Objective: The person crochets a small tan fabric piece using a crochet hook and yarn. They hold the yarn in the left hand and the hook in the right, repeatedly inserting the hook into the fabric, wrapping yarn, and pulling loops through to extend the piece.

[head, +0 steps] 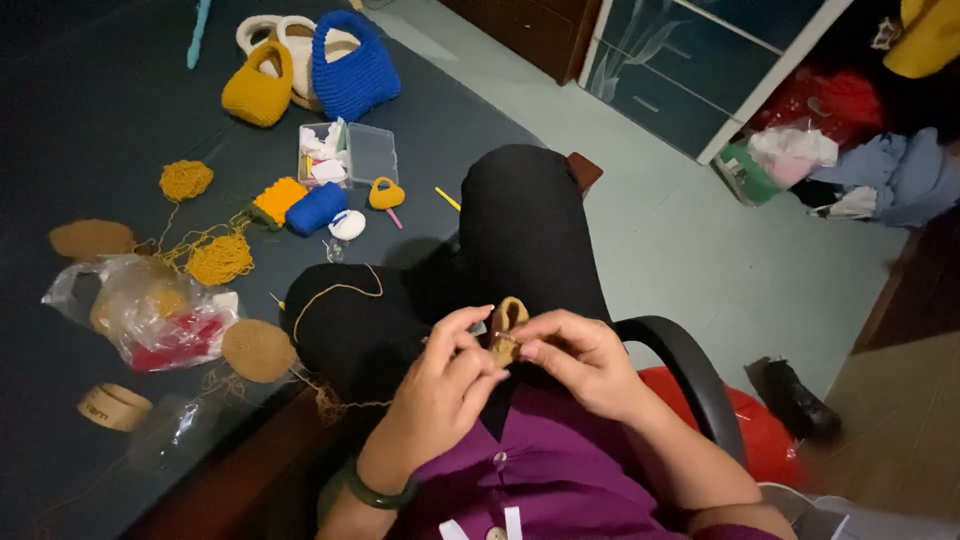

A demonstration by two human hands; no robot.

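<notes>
At the lower middle of the frame, the left hand [440, 375] and the right hand [580, 360] both pinch a small tan crochet piece [506, 325] over the lap, fingers closed narrow on it. It looks partly made, with a tan yarn strand [335, 292] trailing left to the table [90, 110]. Finished blue bag [352, 68] and yellow bag [256, 92] lie at upper left.

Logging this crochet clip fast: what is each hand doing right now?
Left hand: closed, fingers pinching the tan crochet piece.
Right hand: closed, gripping the same piece.
</notes>
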